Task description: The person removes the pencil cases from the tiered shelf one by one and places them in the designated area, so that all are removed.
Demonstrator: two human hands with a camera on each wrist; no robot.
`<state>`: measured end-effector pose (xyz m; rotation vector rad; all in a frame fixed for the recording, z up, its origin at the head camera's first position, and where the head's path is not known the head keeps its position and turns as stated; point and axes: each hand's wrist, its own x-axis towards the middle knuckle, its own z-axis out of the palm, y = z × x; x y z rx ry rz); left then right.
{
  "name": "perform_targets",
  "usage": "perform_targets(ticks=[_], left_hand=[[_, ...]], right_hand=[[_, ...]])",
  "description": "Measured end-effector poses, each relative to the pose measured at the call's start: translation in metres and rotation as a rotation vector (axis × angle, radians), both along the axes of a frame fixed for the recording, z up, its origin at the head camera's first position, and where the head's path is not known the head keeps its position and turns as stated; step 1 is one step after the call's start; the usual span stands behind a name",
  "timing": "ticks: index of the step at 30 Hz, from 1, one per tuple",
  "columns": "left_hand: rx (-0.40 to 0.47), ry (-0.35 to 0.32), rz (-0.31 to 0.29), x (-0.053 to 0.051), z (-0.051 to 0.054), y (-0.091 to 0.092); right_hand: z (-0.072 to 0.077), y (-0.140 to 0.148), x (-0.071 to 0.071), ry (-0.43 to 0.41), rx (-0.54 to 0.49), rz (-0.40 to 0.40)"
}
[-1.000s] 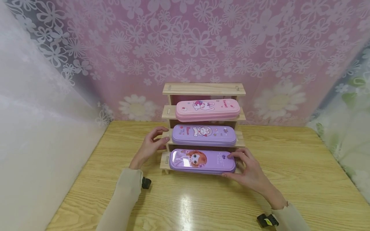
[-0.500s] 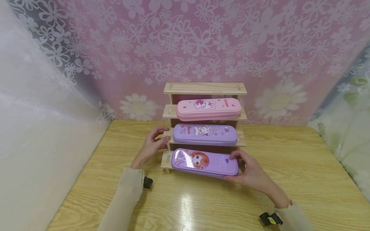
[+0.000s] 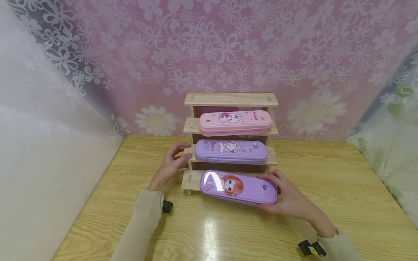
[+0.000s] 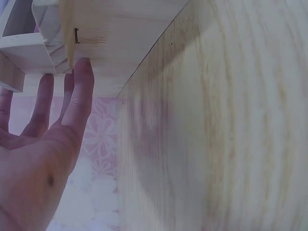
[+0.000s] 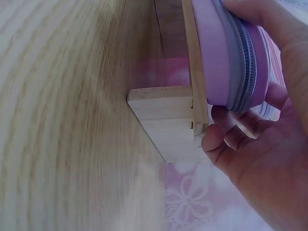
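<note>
My right hand (image 3: 289,197) grips the right end of a purple pencil case (image 3: 241,188) printed with a red-haired girl. Tilted, the case lies partly over the bottom tier of a stepped wooden display rack (image 3: 231,99), its right end jutting forward. In the right wrist view its zipper side (image 5: 240,62) faces the camera. My left hand (image 3: 169,163) holds the rack's left side at the end of a middle tier; in the left wrist view its fingers (image 4: 79,96) reach up to the wood. A lilac bunny pencil case (image 3: 245,154) lies on that tier, a pink one (image 3: 249,125) above.
The rack stands on a wood-grain table (image 3: 313,174) near its back edge. Behind hangs a pink floral curtain (image 3: 228,47); pale sheets bound both sides. The rack's top tier bears no case. A small black device sits at each wrist.
My right hand has drawn the girl-print case right and forward, swinging its right end toward the front, off the bottom tier's line. My left hand stays at the rack.
</note>
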<state>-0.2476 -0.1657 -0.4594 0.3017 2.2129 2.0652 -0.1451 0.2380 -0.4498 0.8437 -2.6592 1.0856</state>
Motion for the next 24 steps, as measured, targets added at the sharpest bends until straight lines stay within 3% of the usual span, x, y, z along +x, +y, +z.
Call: perform_targets(ticks=[14, 24], left_hand=[[0.031, 0.017, 0.000, 0.001, -0.003, 0.002], [0.035, 0.016, 0.010, 0.000, -0.004, 0.002]], right_hand=[[-0.004, 0.020, 0.005, 0.036, -0.081, 0.025], [-0.001, 0.039, 0.010, 0.011, -0.049, -0.039]])
